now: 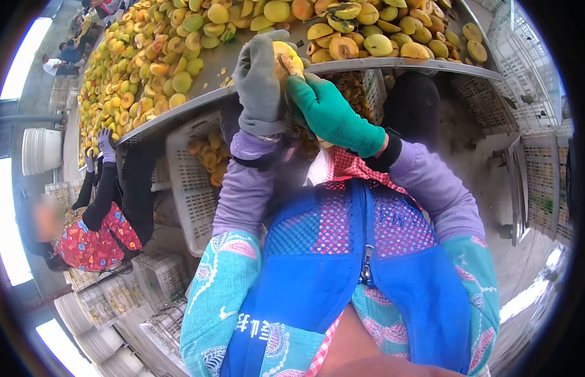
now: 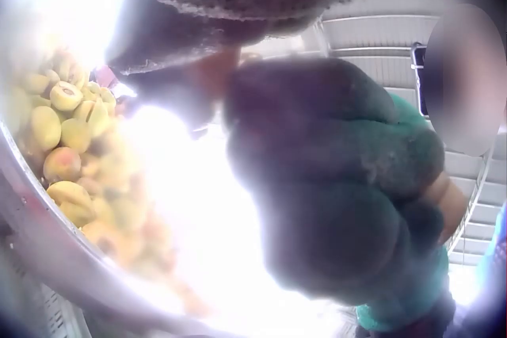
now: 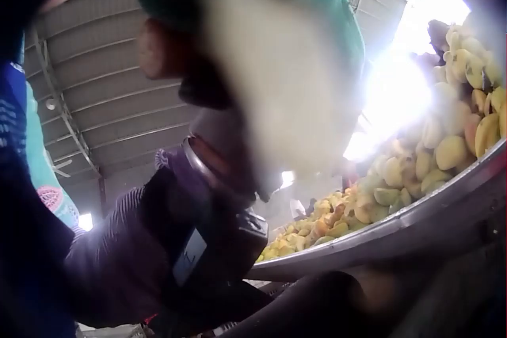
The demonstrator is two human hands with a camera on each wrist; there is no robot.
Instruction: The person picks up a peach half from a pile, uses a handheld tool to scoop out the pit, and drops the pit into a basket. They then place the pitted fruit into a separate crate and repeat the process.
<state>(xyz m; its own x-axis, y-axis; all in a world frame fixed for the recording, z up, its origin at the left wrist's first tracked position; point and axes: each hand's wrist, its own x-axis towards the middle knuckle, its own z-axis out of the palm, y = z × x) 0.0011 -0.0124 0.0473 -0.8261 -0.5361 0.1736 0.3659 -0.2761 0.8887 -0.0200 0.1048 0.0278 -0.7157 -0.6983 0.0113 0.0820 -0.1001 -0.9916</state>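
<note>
In the head view, my left hand, in a grey glove, grips a yellow peach above the table's near edge. The peach's orange cut flesh faces my right hand, which wears a green glove and is curled round a small hand tool. The tool's thin, curved tip is at the cut flesh; most of the rest is hidden by the glove. In the right wrist view a pale, blurred long shape crosses the green glove. The left wrist view shows the curled green fingers close up, dark and blurred.
A metal-edged table bears a large heap of peach halves. Below stands a white crate with peach pieces inside. Another person works at the left. More crates stand at the right.
</note>
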